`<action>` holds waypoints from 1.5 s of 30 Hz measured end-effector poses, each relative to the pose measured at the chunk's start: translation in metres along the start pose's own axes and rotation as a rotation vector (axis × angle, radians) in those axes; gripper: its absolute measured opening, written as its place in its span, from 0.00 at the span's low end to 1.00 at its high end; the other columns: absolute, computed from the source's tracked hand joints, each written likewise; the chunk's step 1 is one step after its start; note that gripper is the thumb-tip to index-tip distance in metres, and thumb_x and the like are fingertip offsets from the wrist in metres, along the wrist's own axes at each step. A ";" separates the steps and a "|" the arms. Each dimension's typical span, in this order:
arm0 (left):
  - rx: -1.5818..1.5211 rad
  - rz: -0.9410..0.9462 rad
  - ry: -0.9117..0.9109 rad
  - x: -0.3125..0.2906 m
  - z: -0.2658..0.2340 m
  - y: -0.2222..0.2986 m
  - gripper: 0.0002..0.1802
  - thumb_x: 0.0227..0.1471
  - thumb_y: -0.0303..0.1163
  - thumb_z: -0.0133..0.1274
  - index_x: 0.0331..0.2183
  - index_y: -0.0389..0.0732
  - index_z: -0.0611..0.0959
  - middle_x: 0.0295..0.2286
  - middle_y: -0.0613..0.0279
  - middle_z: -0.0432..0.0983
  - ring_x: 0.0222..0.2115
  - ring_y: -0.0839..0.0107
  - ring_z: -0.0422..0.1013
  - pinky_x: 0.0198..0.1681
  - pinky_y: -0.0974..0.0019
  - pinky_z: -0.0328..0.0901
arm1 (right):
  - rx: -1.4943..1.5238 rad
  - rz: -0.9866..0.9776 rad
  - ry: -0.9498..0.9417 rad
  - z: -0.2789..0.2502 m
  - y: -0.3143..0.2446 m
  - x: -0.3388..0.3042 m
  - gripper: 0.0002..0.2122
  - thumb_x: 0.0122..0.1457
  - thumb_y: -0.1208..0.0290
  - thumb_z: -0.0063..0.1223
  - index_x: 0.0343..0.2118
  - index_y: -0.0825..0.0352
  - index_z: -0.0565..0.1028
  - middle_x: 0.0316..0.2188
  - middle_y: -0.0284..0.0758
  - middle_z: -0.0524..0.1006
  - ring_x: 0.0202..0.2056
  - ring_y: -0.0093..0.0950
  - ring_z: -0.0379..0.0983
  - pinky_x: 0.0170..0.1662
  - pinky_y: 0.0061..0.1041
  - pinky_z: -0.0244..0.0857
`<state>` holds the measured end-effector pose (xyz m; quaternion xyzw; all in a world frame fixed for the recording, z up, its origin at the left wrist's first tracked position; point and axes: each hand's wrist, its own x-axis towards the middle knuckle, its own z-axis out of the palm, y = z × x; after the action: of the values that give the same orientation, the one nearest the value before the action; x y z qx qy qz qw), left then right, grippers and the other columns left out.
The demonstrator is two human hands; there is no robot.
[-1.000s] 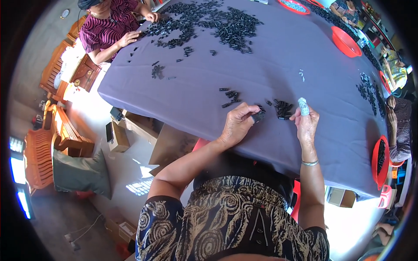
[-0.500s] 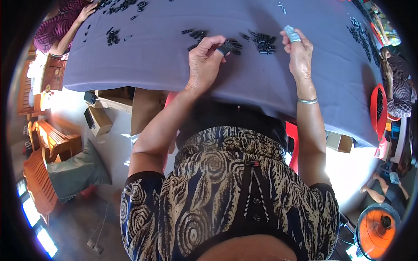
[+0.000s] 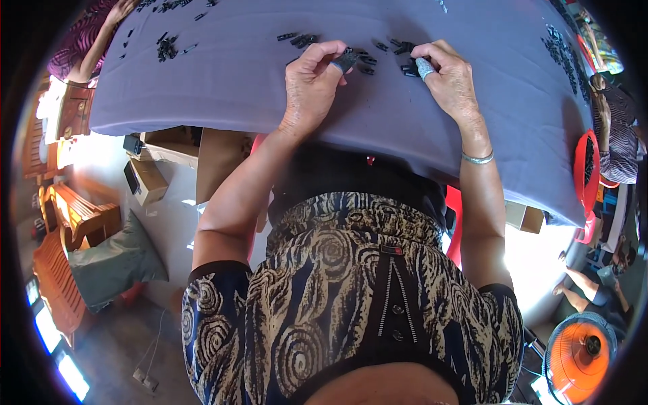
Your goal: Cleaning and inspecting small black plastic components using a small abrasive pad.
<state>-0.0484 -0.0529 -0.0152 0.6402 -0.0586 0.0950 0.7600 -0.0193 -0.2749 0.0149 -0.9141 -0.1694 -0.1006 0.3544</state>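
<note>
My left hand [image 3: 312, 86] is raised over the cloth-covered table, thumb and fingers pinched on a small black tube-like part [image 3: 349, 50]. Dark wrapping covers that thumb. Behind and beside it lie loose black pieces [image 3: 297, 39] of the same small kind. At the right, my right hand [image 3: 448, 79] reaches down to a pile of black parts [image 3: 402, 47], its thumb wrapped in pale grey tape and its fingertips closed together at the pile's edge. Whatever lies between those fingertips is hidden.
A purple-grey cloth [image 3: 216, 88] covers the table. More black pieces [image 3: 167, 48] lie farther left and a long heap [image 3: 565, 57] at right. A red basin [image 3: 587, 169] stands at the table's right edge. Another person's hand [image 3: 121, 9] rests at the far left. An orange fan [image 3: 582, 358] stands lower right.
My right hand has come left and turned inward, from a raised position beside the pile to the pile itself. My left hand keeps its pinch in nearly the same place.
</note>
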 end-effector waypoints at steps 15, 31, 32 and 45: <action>0.049 0.010 -0.062 -0.001 -0.002 -0.005 0.12 0.51 0.18 0.48 0.39 0.36 0.78 0.31 0.65 0.74 0.28 0.78 0.71 0.31 0.76 0.66 | 0.434 0.126 0.168 -0.022 0.016 0.001 0.10 0.52 0.86 0.46 0.34 0.68 0.77 0.28 0.26 0.76 0.32 0.15 0.69 0.38 0.14 0.63; 0.290 0.172 -0.184 -0.003 0.000 -0.004 0.18 0.43 0.11 0.44 0.38 0.35 0.78 0.33 0.66 0.72 0.37 0.79 0.68 0.43 0.76 0.63 | 0.049 -0.093 -0.003 0.001 -0.007 -0.003 0.09 0.48 0.83 0.52 0.33 0.65 0.76 0.26 0.32 0.74 0.28 0.26 0.73 0.32 0.21 0.67; 0.307 0.166 -0.191 -0.003 0.000 -0.003 0.19 0.43 0.11 0.44 0.38 0.35 0.78 0.33 0.66 0.72 0.37 0.78 0.69 0.44 0.76 0.63 | 0.049 -0.093 -0.005 0.002 -0.004 -0.003 0.09 0.48 0.83 0.52 0.33 0.65 0.76 0.26 0.32 0.74 0.28 0.26 0.73 0.32 0.21 0.67; 0.252 0.223 -0.148 -0.003 0.002 -0.004 0.16 0.43 0.13 0.48 0.35 0.39 0.80 0.28 0.65 0.71 0.30 0.78 0.69 0.35 0.77 0.65 | 0.027 -0.132 -0.111 -0.003 -0.005 -0.005 0.10 0.45 0.85 0.52 0.31 0.66 0.75 0.23 0.33 0.71 0.23 0.26 0.68 0.28 0.25 0.62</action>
<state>-0.0505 -0.0560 -0.0189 0.7253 -0.1728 0.1380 0.6519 -0.0263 -0.2746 0.0183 -0.9002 -0.2501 -0.0709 0.3493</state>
